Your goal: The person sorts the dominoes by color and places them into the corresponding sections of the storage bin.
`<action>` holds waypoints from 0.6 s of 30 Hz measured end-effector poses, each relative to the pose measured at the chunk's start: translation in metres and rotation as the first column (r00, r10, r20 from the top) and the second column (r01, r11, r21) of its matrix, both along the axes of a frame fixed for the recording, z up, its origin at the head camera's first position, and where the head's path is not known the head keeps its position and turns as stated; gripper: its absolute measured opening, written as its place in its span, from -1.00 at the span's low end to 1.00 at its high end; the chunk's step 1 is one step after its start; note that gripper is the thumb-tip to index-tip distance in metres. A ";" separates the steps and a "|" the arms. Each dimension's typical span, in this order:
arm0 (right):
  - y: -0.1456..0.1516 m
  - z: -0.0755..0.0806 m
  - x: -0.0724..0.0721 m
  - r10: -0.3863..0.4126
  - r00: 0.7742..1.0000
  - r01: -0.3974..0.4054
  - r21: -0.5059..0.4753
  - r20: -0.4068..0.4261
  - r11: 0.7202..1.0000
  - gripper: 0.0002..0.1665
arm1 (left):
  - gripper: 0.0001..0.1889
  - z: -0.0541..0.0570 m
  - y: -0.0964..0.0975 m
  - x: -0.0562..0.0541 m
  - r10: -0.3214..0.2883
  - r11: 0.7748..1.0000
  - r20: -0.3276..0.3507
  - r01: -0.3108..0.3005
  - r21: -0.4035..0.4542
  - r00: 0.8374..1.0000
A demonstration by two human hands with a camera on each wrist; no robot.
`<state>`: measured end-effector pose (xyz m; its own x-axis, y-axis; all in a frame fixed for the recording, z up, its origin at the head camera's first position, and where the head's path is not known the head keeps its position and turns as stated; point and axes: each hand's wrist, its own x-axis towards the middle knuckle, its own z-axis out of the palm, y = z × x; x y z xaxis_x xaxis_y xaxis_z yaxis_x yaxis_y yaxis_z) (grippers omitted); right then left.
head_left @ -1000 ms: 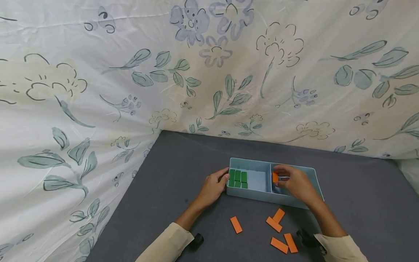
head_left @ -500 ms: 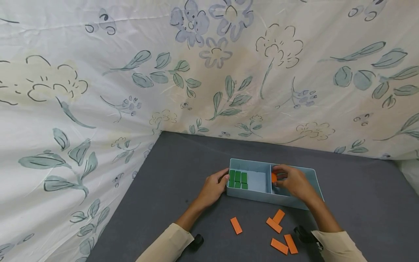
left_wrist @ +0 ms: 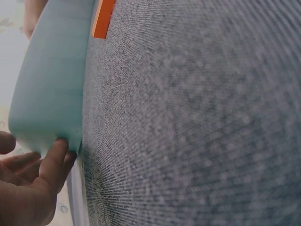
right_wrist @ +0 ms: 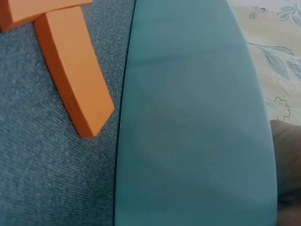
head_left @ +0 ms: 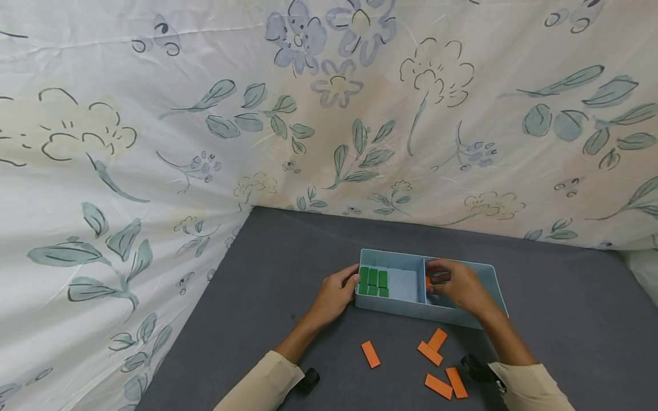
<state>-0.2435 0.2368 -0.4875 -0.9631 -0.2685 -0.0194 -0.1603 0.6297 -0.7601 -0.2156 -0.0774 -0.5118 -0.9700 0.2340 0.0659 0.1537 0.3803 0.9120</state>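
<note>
Pinched between the thumb and fingers of the right hand, right of centre in the lower half of the head view, is an orange block, mostly hidden by the fingertips; only a sliver of it is shown, just beside the divider and inside the right compartment of a pale blue box. Whether the block is touching the divider or the compartment floor cannot be told. Nothing is grasped by the left hand, whose fingers are laid against the outside of the box's left end; in the left wrist view, the fingertips are seen pressed to that end wall at lower left. Six green blocks are set in two rows of three at the left end of the left compartment. Below the box, five loose orange blocks are scattered on the dark grey cloth: a lone block at lower centre, a touching pair to its right, and another pair near the bottom edge. Both forearms are covered by beige sleeves, with a black device beside each cuff. Across the upper part of the frame, a pale floral sheet is hung.
</note>
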 end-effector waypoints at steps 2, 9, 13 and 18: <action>0.001 0.000 0.001 -0.010 1.000 0.010 0.003 -0.003 1.000 -0.41 | -0.49 0.000 0.000 0.000 0.001 1.000 0.002 -0.001 0.003 1.000; 0.004 0.005 0.008 -0.031 0.999 0.031 0.017 -0.020 0.999 -0.40 | -0.50 0.000 0.000 0.001 0.005 1.000 0.010 -0.005 0.019 1.000; 0.005 0.009 0.014 -0.038 0.999 0.038 0.008 -0.035 0.999 -0.40 | -0.50 -0.001 0.001 0.000 0.005 1.000 0.010 -0.005 0.021 1.000; 0.007 0.011 0.021 -0.044 0.996 0.043 -0.005 -0.077 0.999 -0.35 | -0.50 -0.001 0.001 0.000 0.004 1.000 0.006 -0.004 0.014 1.000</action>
